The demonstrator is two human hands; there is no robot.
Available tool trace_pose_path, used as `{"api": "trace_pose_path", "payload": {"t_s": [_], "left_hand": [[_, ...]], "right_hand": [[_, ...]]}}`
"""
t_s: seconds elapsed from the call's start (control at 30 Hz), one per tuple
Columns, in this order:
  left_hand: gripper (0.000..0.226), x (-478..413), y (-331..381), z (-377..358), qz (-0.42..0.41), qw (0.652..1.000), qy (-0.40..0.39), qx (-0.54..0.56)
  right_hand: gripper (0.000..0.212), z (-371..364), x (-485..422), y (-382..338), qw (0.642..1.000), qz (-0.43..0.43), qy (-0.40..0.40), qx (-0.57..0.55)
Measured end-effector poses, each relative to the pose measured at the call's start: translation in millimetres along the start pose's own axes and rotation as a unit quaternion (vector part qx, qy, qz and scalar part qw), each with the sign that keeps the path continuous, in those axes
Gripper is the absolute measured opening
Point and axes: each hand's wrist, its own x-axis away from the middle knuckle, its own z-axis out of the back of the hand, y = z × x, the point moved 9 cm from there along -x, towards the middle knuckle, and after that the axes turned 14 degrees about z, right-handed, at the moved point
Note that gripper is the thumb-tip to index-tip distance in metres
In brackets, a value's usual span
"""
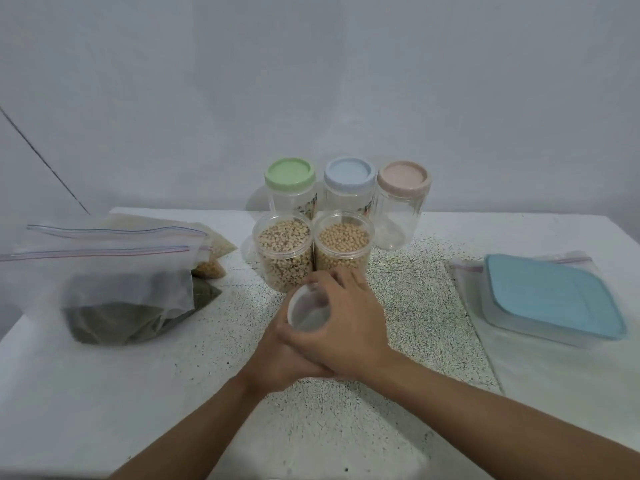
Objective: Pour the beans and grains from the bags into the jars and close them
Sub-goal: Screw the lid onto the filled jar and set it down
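At the near middle of the white speckled bench (104, 393), both hands meet around an empty clear jar (308, 311) with no lid. The left hand (277, 355) has its grip wrapped on the jar's lower side; the right hand (349, 323) lies over the left, its grip clamped on the jar's rim and right side. Just behind stand two lidless jars side by side, touching: one of speckled beans (284, 251) and one of yellow beans (343, 245). Behind those, a row of three lidded jars: green lid (290, 174), blue lid (349, 174), pink lid (403, 177). On the left lie zip bags, the front one holding dark green grains (117, 320), others (211, 254) partly hidden behind it. On the right, a blue-lidded flat container (550, 299) rests on an empty bag (519, 368)
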Motion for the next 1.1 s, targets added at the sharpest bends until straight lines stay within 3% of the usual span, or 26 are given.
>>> {"api": "trace_pose_path", "payload": {"t_s": [0.2, 0.33, 0.43, 0.57, 0.7, 0.8, 0.87, 0.93, 1.03, 1.1], "left_hand": [[0.082, -12.0, -7.8, 2.9, 0.034, 0.999, -0.027, -0.006], [0.082, -17.6, -5.9, 2.1, 0.051, 0.994, -0.091, -0.024], [0.076, -19.9, -9.9, -2.1, 0.085, 0.989, -0.115, -0.046], [0.08, -23.2, -22.9, 12.9, 0.15, 0.985, -0.069, -0.048], [0.081, -28.4, -23.1, 15.6, 0.137, 0.988, -0.045, -0.063], [0.075, -30.4, -22.4, 16.3, 0.122, 0.988, -0.039, -0.083], [0.077, -30.5, -21.2, 13.3, 0.108, 0.99, -0.063, -0.066], [0.088, -30.0, -14.5, 11.5, 0.071, 0.994, -0.076, -0.045], [0.094, -29.4, -4.0, 8.6, 0.052, 0.994, -0.088, -0.036], [0.089, -29.9, -4.2, 4.4, 0.036, 0.993, -0.102, -0.044]], "right_hand": [[0.072, 3.1, -6.3, 6.8, 0.997, 0.043, 0.018, -0.06], [0.069, -7.9, -16.3, -1.9, 0.975, 0.177, -0.098, -0.095], [0.069, -11.3, -22.4, -8.7, 0.957, 0.231, -0.152, -0.093], [0.07, -15.1, -26.4, -6.3, 0.954, 0.201, -0.221, 0.001], [0.076, 0.4, -29.1, -7.8, 0.961, 0.16, -0.183, 0.134], [0.067, -1.6, -28.5, -21.1, 0.944, 0.209, -0.249, 0.052], [0.05, 0.4, -28.0, -32.1, 0.92, 0.257, -0.291, -0.045], [0.039, 7.2, -31.0, -32.7, 0.922, 0.252, -0.277, -0.1], [0.054, 9.6, -34.3, -23.8, 0.954, 0.198, -0.224, 0.017], [0.07, 3.3, -32.3, -19.7, 0.948, 0.163, -0.231, 0.144]]}}
